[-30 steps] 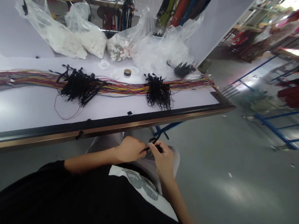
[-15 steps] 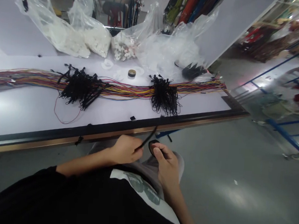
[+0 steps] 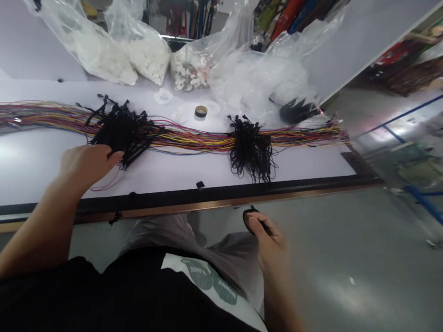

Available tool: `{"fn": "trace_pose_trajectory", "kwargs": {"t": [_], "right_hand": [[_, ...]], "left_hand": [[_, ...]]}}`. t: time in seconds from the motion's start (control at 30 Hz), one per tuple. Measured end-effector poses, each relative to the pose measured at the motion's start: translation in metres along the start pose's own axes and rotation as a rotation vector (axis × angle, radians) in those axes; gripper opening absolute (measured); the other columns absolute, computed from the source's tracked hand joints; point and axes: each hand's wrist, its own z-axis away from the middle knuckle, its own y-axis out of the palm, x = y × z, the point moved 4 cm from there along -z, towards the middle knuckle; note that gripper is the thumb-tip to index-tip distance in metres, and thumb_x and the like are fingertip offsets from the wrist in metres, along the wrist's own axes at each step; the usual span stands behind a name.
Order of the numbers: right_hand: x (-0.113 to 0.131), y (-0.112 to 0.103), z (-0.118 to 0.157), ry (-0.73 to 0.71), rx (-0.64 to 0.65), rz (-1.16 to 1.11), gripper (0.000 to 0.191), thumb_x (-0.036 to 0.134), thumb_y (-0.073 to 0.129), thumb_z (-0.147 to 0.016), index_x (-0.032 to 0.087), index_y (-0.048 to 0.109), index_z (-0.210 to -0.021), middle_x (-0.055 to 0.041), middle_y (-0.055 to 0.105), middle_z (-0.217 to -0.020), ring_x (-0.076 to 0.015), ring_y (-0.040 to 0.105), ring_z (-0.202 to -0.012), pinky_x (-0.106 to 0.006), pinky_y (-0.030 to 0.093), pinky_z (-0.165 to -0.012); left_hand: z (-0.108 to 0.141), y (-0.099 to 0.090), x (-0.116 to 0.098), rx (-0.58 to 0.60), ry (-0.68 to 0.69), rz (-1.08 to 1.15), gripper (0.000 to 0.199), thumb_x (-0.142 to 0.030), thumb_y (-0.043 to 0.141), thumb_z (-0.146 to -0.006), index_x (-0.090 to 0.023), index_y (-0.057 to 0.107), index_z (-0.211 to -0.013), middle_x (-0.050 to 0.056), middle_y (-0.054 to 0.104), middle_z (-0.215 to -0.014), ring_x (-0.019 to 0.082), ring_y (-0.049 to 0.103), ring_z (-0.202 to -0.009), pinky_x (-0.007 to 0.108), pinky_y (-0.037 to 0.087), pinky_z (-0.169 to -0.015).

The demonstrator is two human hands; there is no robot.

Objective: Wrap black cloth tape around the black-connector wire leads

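Observation:
My left hand (image 3: 88, 164) reaches over the table to the left heap of black-wrapped cable ends (image 3: 120, 128). Its thumb points right along the heap's near edge, while the other fingers are hidden, so I cannot see whether they grip a cable. Beyond the table's front edge, above my lap, my right hand (image 3: 271, 238) pinches a roll of black tape (image 3: 248, 221) between thumb and fingers. A second heap of black cable ends (image 3: 252, 148) lies farther right on the same wire harness. Its long red, yellow and dark wires (image 3: 196, 140) run across the table.
Clear plastic bags of white connectors (image 3: 147, 59) line the back of the table (image 3: 175, 175). In front of them sits another tape roll (image 3: 201, 111). A small black piece (image 3: 200, 184) lies near the dark front edge. Blue metal frames (image 3: 431, 203) stand at right.
My left hand has moved from above my lap to the left heap, and the black strip it held is no longer distinguishable. My right hand has shifted slightly right with the tape roll.

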Motion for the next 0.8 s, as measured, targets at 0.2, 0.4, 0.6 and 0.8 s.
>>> {"fn": "trace_pose_trajectory", "kwargs": {"t": [0.2, 0.4, 0.6, 0.8], "right_hand": [[0.053, -0.014, -0.049, -0.163, -0.159, 0.261, 0.029, 0.043, 0.052, -0.081, 0.022, 0.071, -0.087, -0.0068, 0.072, -0.091, -0.0239, 0.063, -0.086, -0.038, 0.044, -0.078], [0.094, 0.003, -0.112, -0.285, -0.209, 0.863, 0.037, 0.041, 0.046, -0.085, 0.016, 0.069, -0.099, -0.0150, 0.068, -0.096, -0.0293, 0.058, -0.088, -0.043, 0.031, -0.080], [0.096, 0.016, -0.142, -0.182, -0.083, 0.954, 0.023, 0.029, 0.050, -0.081, 0.019, 0.070, -0.089, -0.0115, 0.069, -0.091, -0.0263, 0.057, -0.085, -0.037, 0.027, -0.073], [0.093, 0.016, -0.141, -0.075, -0.087, 0.980, 0.028, 0.032, 0.047, -0.085, 0.019, 0.069, -0.096, -0.0121, 0.070, -0.097, -0.0265, 0.059, -0.089, -0.036, 0.028, -0.073]], "left_hand": [[-0.005, 0.001, 0.008, -0.111, -0.140, 0.044, 0.045, -0.052, 0.029, -0.088, -0.019, 0.058, -0.100, 0.007, 0.064, -0.092, 0.018, 0.051, -0.076, 0.022, 0.024, -0.063], [-0.001, 0.001, 0.010, -0.305, -0.178, 0.165, 0.032, -0.042, 0.042, -0.086, -0.018, 0.060, -0.098, 0.002, 0.065, -0.086, 0.013, 0.048, -0.073, 0.019, 0.023, -0.062], [-0.006, 0.012, 0.016, -0.374, -0.091, 0.168, 0.031, -0.042, 0.044, -0.083, -0.020, 0.064, -0.091, 0.001, 0.064, -0.074, 0.014, 0.048, -0.066, 0.021, 0.025, -0.059], [-0.004, 0.019, 0.011, -0.569, 0.035, 0.229, 0.033, -0.045, 0.042, -0.080, -0.021, 0.064, -0.077, 0.003, 0.063, -0.065, 0.017, 0.053, -0.062, 0.024, 0.030, -0.056]]}}
